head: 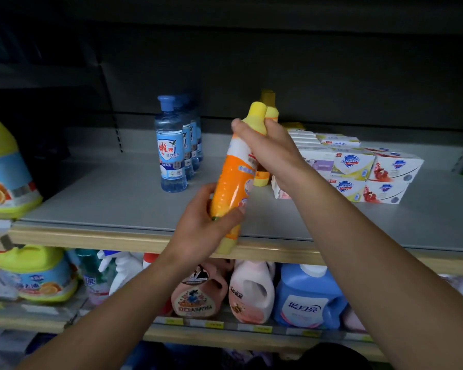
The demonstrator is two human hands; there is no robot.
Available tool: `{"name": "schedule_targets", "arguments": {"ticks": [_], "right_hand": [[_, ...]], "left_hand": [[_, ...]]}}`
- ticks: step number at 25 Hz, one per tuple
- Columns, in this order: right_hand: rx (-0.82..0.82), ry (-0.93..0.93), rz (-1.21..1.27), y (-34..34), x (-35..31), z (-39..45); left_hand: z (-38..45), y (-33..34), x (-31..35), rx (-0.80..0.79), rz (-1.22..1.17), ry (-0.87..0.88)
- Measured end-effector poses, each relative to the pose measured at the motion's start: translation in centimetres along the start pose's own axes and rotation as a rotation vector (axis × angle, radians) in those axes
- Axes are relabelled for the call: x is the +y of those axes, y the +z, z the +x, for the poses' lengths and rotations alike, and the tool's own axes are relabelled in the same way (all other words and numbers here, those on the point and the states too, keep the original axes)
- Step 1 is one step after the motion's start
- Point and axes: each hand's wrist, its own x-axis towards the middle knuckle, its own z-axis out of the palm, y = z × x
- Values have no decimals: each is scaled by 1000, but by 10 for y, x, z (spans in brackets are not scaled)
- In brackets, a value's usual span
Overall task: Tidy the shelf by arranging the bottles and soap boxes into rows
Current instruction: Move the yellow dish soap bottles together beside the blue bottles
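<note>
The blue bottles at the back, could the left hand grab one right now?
Probably not yet. The left hand already holds the orange bottle near its base. The bare shelf before the blue bottles leaves the way free otherwise.

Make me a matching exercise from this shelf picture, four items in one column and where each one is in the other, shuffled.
Items:
1. orange bottle
2. blue bottles
3. soap boxes
4. blue jug

Places:
A. stacked at the right of the grey shelf
B. on the shelf below
C. held tilted in both hands
D. lined up front to back near the middle of the grey shelf

Pairs: 1-C, 2-D, 3-A, 4-B
</note>
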Motion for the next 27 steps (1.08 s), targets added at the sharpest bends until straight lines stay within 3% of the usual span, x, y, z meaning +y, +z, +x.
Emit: {"name": "schedule_targets", "arguments": {"ticks": [2, 4, 8, 11, 13, 18, 22, 27], "right_hand": [[-150, 238, 290, 0, 9, 6], [-244, 402, 384, 5, 27, 7], [-256, 531, 392, 18, 48, 7], [-251, 497, 400, 23, 46, 13], [-217, 388, 483, 22, 39, 17], [-274, -168, 515, 10, 4, 12], [-331, -369, 201, 10, 0, 4], [-290, -297, 191, 19, 15, 7]], "left_hand": [[-5, -3, 19, -199, -485, -359], [-7, -7, 39, -335, -799, -608], [-7, -10, 58, -313, -922, -666], [-6, -12, 54, -293, -828, -638], [-5, -13, 46, -248, -641, -534], [17, -21, 3, 2, 121, 61], [48, -29, -29, -19, 117, 107], [68, -27, -52, -84, 134, 86]]}}
